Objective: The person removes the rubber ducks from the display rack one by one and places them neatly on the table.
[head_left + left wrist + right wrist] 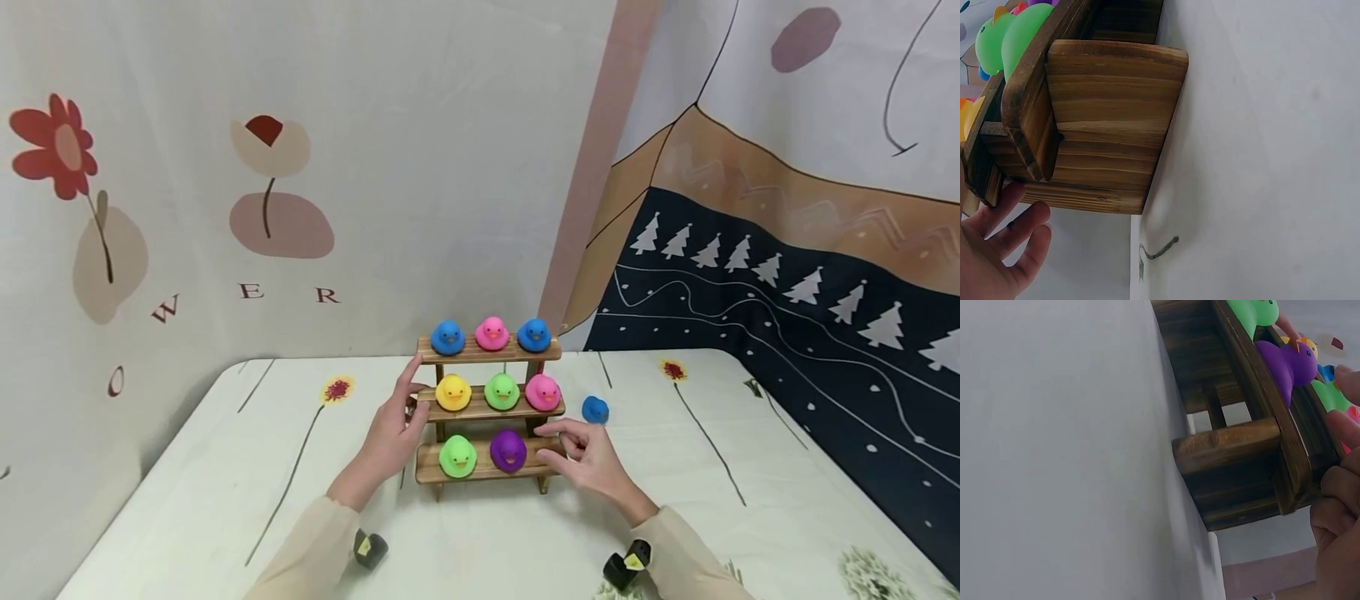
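Observation:
A three-tier wooden display stand (480, 473) holds small rubber ducks. My left hand (390, 429) grips its left end, thumb at the middle shelf and index finger reaching up to the top shelf. In the left wrist view, other fingers (1029, 219) curve loosely beside the wood. At the bottom shelf's right end is my right hand (596, 462), thumb and index finger spread apart with nothing between them. Just left of them sits a purple duck (508, 451), beside a green duck (457, 457). Behind the right hand, a blue duck (596, 409) lies on the table.
The middle shelf carries a yellow duck (453, 392), a green duck (502, 392) and a pink duck (542, 392). Up top, a pink duck (492, 333) stands between two blue ones. A printed cloth wall (450, 167) rises behind the white table (300, 517).

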`<action>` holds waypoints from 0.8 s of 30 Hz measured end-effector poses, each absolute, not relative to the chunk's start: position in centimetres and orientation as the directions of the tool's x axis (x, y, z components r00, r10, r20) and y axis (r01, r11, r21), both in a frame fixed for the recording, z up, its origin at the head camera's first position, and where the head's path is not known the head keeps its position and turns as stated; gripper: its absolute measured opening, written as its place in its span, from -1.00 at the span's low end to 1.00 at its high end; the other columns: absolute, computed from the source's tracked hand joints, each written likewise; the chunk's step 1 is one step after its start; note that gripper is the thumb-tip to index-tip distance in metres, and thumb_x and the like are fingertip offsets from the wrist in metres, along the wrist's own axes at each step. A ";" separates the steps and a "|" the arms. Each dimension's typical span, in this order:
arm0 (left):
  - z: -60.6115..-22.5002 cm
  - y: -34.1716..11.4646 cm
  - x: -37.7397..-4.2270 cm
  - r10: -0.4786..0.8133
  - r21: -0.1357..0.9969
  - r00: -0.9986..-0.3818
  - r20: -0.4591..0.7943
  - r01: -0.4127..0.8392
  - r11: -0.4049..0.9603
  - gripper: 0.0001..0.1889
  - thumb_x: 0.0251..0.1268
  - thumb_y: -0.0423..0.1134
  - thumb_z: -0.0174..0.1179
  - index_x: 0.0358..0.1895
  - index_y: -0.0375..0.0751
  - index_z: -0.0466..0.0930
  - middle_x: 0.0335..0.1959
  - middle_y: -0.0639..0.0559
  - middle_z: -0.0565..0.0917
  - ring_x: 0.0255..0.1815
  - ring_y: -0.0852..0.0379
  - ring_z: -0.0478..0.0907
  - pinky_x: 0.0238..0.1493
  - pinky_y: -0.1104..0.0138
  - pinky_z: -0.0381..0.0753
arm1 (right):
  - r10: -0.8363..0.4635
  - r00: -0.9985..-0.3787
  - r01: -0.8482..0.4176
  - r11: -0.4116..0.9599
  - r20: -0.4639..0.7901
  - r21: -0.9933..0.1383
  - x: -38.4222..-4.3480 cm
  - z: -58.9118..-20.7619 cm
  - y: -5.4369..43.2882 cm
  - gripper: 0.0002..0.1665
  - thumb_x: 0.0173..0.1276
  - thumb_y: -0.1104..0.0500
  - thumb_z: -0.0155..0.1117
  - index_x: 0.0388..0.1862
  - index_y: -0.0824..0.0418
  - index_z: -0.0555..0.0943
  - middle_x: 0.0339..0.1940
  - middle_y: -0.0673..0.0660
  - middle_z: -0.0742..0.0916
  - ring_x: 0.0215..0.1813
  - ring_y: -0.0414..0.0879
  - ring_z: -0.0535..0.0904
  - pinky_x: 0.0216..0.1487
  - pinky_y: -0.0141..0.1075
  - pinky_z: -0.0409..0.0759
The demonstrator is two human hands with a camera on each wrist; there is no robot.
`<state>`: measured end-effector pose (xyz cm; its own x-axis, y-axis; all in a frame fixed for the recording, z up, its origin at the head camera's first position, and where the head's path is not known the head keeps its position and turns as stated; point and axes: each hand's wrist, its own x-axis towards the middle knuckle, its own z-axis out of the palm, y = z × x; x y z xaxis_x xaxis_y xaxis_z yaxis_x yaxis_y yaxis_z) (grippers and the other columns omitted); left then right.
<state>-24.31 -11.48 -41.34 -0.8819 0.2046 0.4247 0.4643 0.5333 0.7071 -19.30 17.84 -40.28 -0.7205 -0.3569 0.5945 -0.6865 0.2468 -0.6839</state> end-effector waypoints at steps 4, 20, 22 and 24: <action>-41.2 -11.4 -24.3 0.198 0.711 -0.885 0.421 0.458 0.533 -0.28 0.43 -0.32 -0.03 0.55 0.14 -0.13 0.09 -0.23 0.56 -0.21 0.07 0.45 -0.23 0.26 0.50 | -0.374 -0.724 -0.679 0.239 0.580 -0.694 -19.3 -40.2 17.3 -0.73 0.08 0.52 0.33 -0.18 0.53 0.61 -0.83 0.13 0.23 -0.65 -0.43 0.06 -0.66 -0.52 0.08; -41.3 -11.4 -24.2 0.199 0.709 -0.882 0.426 0.463 0.533 -0.29 0.44 -0.32 -0.04 0.55 0.12 -0.13 0.08 -0.23 0.56 -0.24 0.08 0.44 -0.24 0.25 0.49 | -0.389 -0.757 -0.638 0.261 0.526 -0.725 -19.0 -40.1 16.5 -0.69 0.10 0.47 0.36 -0.13 0.48 0.61 -0.82 0.15 0.23 -0.65 -0.41 0.06 -0.58 -0.53 0.10; -41.4 -11.4 -24.3 0.199 0.707 -0.883 0.426 0.462 0.535 -0.29 0.44 -0.32 -0.04 0.55 0.12 -0.13 0.09 -0.23 0.56 -0.23 0.08 0.45 -0.24 0.25 0.49 | -0.392 -0.764 -0.629 0.275 0.513 -0.727 -18.9 -40.0 16.4 -0.68 0.11 0.45 0.36 -0.11 0.46 0.62 -0.82 0.15 0.23 -0.64 -0.41 0.06 -0.57 -0.53 0.11; -41.4 -11.4 -24.3 0.198 0.708 -0.883 0.426 0.462 0.534 -0.29 0.44 -0.32 -0.04 0.55 0.12 -0.13 0.09 -0.23 0.56 -0.24 0.08 0.45 -0.24 0.26 0.49 | -0.396 -0.768 -0.624 0.289 0.503 -0.726 -19.0 -40.0 16.3 -0.66 0.11 0.44 0.37 -0.09 0.45 0.62 -0.81 0.15 0.23 -0.64 -0.40 0.06 -0.55 -0.52 0.12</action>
<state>-24.30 -11.38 -41.41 -0.8827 0.1983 0.4261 0.4618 0.5345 0.7079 -18.95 16.34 -40.01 -0.7684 -0.3960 0.5027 -0.6238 0.2885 -0.7264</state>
